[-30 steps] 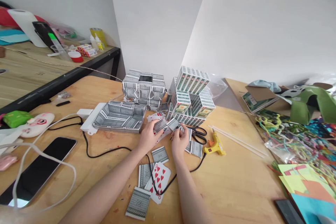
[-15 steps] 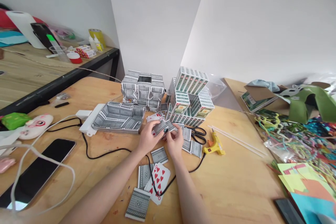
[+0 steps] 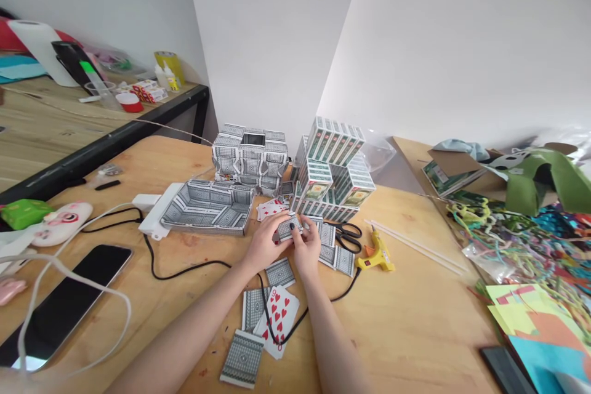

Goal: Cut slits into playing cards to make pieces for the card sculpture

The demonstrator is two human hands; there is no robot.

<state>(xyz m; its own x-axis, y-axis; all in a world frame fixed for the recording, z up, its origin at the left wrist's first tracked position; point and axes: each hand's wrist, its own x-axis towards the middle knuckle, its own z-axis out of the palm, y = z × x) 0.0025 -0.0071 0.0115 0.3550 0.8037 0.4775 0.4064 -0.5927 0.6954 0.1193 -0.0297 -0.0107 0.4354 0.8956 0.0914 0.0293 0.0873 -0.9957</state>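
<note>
Between them, my left hand (image 3: 268, 244) and my right hand (image 3: 306, 244) grip a grey-patterned playing card (image 3: 287, 229), its back facing up. My left fingers close on its left side; my right thumb, with a dark nail, presses on its face and the fingers bend round the right edge. Just below lies a folded card (image 3: 279, 272), and nearer the front a nine of hearts (image 3: 279, 317) rests on more cards. To the right of my right hand are more folded cards (image 3: 343, 260). Face-up cards (image 3: 268, 209) lie behind my left hand.
A card-covered tray (image 3: 203, 212) and a card-covered box (image 3: 252, 157) stand behind left. Stacked card boxes (image 3: 318, 181) rise behind right. Black scissors (image 3: 348, 237) and a yellow glue gun (image 3: 377, 253) lie right; its black cord (image 3: 339, 299) loops across the cards. A phone (image 3: 69, 301) lies left.
Two card pieces held apart before now appear as one card between my hands. My right thumb has moved onto it, and the hands have drawn slightly closer.
</note>
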